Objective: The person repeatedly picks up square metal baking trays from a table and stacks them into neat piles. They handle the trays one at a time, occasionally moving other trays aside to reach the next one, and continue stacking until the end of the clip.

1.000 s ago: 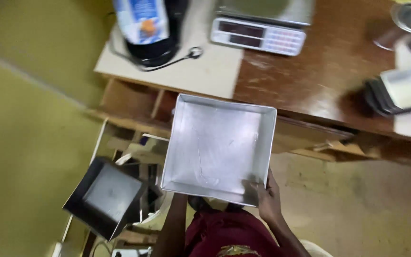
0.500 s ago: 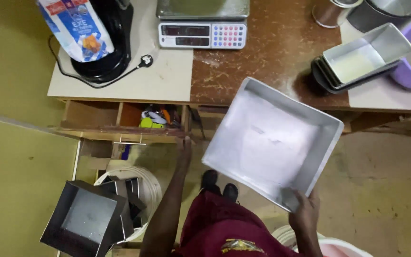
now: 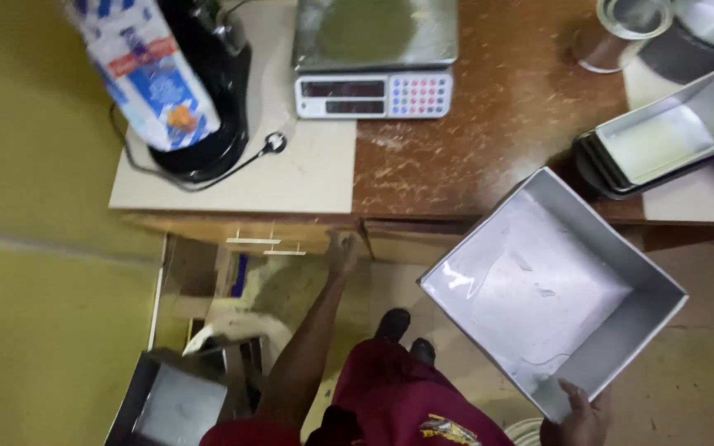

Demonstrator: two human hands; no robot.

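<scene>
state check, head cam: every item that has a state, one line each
square pan: empty, tilted, held at one corner
right hand: gripping the square pan
left hand: on the drawer front, holds nothing
scale: platform bare, display unreadable
loaf tins: stacked, top one empty
carton: upright
small tin: empty, down low

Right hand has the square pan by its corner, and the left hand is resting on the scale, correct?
Not quite. The right hand does hold the square pan by its corner, but the left hand is at the drawer front under the table edge, not on the scale. The head view shows it.
</scene>
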